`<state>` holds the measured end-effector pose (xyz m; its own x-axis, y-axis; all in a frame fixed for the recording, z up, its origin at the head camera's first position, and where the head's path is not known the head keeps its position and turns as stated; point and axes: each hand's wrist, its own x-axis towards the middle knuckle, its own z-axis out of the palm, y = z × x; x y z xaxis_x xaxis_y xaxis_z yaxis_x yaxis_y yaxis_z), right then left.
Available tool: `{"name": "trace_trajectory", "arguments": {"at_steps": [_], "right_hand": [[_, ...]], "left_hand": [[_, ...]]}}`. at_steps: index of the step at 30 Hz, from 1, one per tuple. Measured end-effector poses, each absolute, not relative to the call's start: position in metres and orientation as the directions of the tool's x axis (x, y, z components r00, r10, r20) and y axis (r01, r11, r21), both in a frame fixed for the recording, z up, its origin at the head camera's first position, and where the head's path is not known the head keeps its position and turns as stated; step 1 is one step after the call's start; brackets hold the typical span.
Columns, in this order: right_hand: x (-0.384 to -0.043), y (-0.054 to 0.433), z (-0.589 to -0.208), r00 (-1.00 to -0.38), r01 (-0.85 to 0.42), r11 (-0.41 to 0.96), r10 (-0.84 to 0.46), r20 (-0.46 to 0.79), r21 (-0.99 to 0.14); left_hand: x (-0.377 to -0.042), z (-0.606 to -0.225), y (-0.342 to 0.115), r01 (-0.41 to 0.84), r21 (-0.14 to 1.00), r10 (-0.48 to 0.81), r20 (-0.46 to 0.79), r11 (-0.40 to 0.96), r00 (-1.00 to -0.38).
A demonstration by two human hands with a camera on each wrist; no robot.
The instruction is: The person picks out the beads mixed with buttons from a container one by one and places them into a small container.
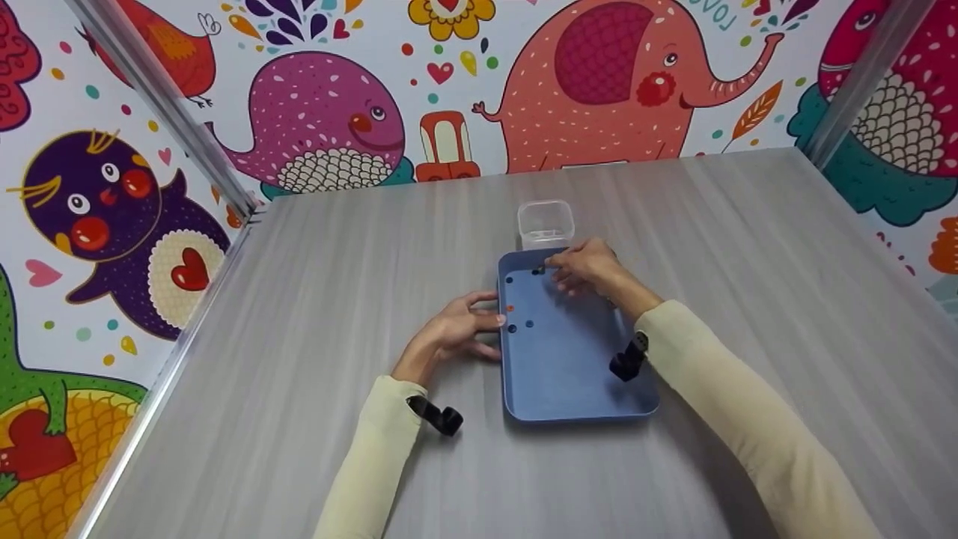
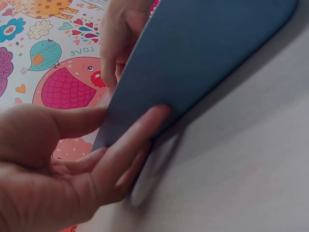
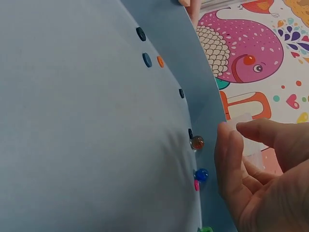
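A shallow blue tray (image 1: 576, 367) lies on the table, with several small dark discs (image 1: 512, 329) and an orange disc (image 1: 510, 308) near its left side. My left hand (image 1: 456, 326) holds the tray's left wall, thumb at the rim and fingers against the outside. Over the far end of the tray is my right hand (image 1: 591, 266), thumb and index tips close together with a gap between them and nothing visible in it. Near those fingertips, the right wrist view shows a brown glassy bead (image 3: 197, 142), a blue bead (image 3: 202, 175) and a pink piece (image 3: 196, 185) along the wall.
Just beyond the tray's far edge stands a clear plastic container (image 1: 545, 218). A green piece (image 3: 206, 229) shows at the bottom of the right wrist view. Printed panels with cartoon animals and metal posts (image 1: 861, 90) border the grey table (image 1: 337, 299).
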<state>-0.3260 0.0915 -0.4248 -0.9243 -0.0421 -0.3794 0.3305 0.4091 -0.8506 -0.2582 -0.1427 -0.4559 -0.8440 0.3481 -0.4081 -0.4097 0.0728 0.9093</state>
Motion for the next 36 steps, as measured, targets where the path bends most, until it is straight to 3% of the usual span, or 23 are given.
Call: {"name": "trace_trajectory", "arguments": {"at_steps": [16, 36], "right_hand": [[-0.331, 0.086, -0.433, -0.900, 0.387, 0.346, -0.063, -0.432, -0.855], [-0.330, 0.080, -0.442, -0.914, 0.367, 0.399, -0.014, -0.406, -0.840]], "left_hand": [[-0.257, -0.456, -0.145, -0.399, 0.915, 0.355, -0.395, 0.064, -0.848], [-0.257, -0.457, -0.143, -0.412, 0.909, 0.355, -0.406, 0.062, -0.842]]}}
